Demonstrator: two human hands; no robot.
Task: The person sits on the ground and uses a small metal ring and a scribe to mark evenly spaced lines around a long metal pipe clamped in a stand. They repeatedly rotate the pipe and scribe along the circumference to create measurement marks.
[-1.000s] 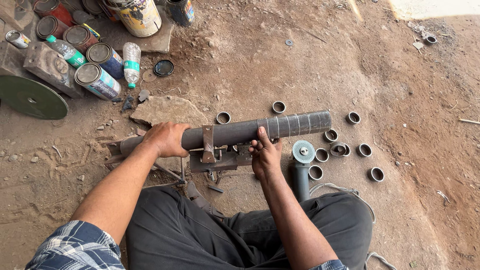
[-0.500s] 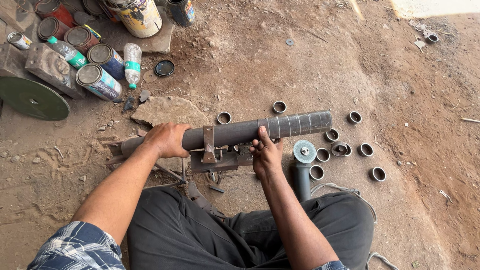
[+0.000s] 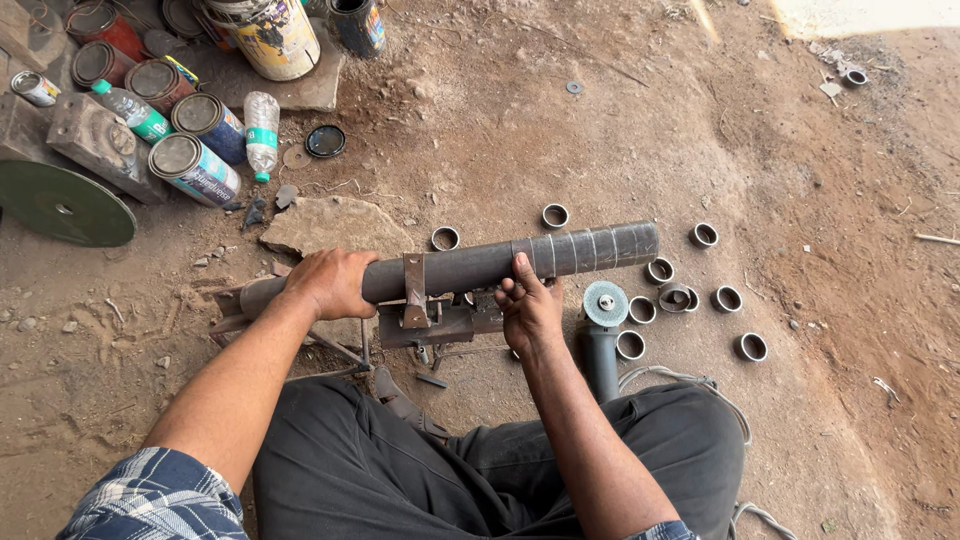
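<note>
Almost nothing has changed in the last second: the long dark steel pipe [image 3: 470, 265] lies as before across the small metal clamp stand [image 3: 430, 320] on the dirt floor [image 3: 600, 130], so the work looks paused. The left hand [image 3: 330, 283] is clenched over the pipe's plain end, while the right hand [image 3: 530, 305] presses its thumb and fingers [image 3: 520, 268] on the pipe's middle, beside the part marked with pale rings. Just right of these fingers lies an angle grinder [image 3: 603, 330], and further right are short cut pipe rings [image 3: 727, 298].

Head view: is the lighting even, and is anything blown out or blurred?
Head view: soft, mostly even daylight; both hands, left hand and right hand, and the pipe are sharp; only the bright patch at the top right edge is overexposed; shadows are faint.
</note>
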